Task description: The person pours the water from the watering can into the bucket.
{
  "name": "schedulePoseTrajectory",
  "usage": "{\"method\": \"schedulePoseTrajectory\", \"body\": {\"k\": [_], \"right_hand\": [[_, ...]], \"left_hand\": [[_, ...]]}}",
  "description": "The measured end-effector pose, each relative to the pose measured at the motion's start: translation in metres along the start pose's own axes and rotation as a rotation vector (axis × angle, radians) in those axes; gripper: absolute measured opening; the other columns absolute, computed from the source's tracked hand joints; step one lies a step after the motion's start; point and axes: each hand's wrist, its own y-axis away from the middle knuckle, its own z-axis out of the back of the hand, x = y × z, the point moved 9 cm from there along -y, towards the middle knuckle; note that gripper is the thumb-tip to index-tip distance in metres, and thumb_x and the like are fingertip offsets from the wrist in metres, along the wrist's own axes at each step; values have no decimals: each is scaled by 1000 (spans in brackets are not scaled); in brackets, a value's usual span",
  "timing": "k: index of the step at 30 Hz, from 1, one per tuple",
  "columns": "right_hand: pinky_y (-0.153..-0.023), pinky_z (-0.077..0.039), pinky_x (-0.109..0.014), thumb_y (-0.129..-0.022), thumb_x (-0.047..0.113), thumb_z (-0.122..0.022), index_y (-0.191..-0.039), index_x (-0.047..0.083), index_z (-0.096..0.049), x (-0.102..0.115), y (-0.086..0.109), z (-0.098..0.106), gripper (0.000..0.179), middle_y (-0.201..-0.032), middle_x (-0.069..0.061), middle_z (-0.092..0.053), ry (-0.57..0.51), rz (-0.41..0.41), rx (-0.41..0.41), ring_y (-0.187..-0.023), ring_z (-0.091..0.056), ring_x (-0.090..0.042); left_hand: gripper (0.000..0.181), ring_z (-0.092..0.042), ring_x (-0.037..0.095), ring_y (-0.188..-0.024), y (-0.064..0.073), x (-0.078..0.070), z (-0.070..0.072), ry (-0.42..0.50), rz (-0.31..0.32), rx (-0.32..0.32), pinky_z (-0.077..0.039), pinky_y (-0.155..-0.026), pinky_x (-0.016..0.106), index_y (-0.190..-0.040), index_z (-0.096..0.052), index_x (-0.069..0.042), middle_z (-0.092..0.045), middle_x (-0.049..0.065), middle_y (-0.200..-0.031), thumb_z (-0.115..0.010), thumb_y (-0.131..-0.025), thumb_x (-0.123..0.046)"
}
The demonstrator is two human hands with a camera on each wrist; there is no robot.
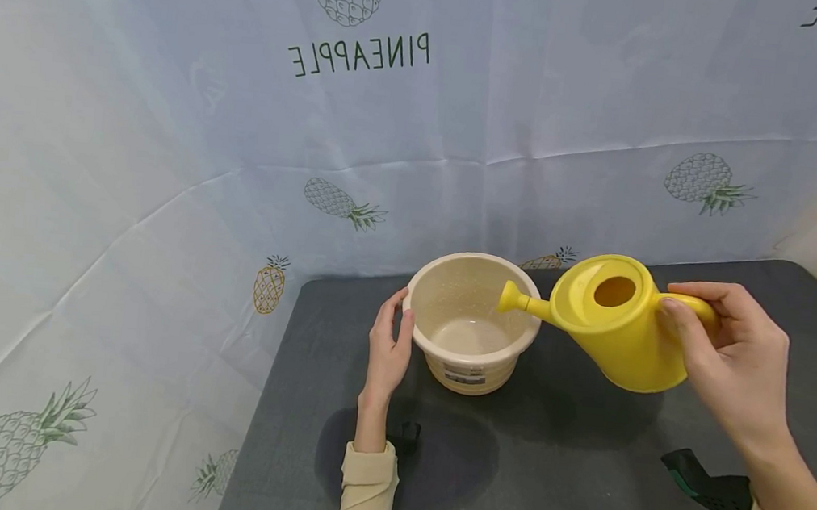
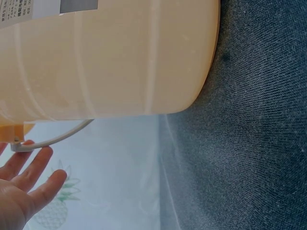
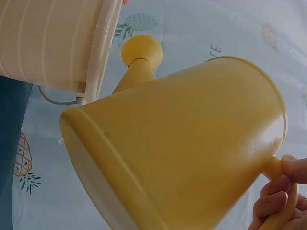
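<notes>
The right hand (image 1: 745,361) is gripping the watering can (image 1: 637,352), its spout (image 1: 530,304) hanging over the bucket's (image 1: 457,300) right side; the left hand's (image 1: 388,358) loosely extended fingers are touching its left rim.

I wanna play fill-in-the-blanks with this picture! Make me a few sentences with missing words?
The watering can is coloured ____.
The person's ____ grip holds its handle.
Of the watering can and the bucket, only the ____ stands on the table.
The fruit printed on the cloth behind is the ____.

Missing words: yellow; right; bucket; pineapple.
</notes>
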Motion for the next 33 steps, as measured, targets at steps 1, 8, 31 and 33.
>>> {"method": "schedulePoseTrajectory", "body": {"k": [1,8,31,33], "right_hand": [[-67,-44,-7,-80,-15,-62,-98,-18,-59,0,0,0,19,-91,12,-61,5,0,2,-71,-55,-2],[-67,-44,-7,-81,-14,-62,-98,-18,-58,2,-1,0,18,-91,13,-60,6,5,0,-71,-55,-2],[-67,-43,-7,-80,-14,-63,-98,-17,-59,2,-1,-1,19,-91,13,-61,4,10,2,-72,-54,-2],[-67,-43,-7,-80,-14,-63,-98,-17,-59,3,-1,-1,18,-91,13,-61,3,13,1,-72,-54,-1]], "left_hand": [[37,-47,22,-116,0,0,0,0,1,1,-34,-102,43,-134,-47,-7,-49,11,-130,-46,-99,-17],[38,-47,20,-116,0,-1,0,-7,14,2,-34,-102,41,-134,-47,-6,-49,9,-131,-44,-100,-22],[38,-47,21,-118,0,-2,1,-3,9,-3,-34,-101,45,-133,-47,-4,-49,9,-131,-45,-99,-22],[39,-47,21,-118,0,-2,1,-1,7,-4,-34,-101,48,-133,-47,-4,-49,10,-131,-45,-99,-23]]}}
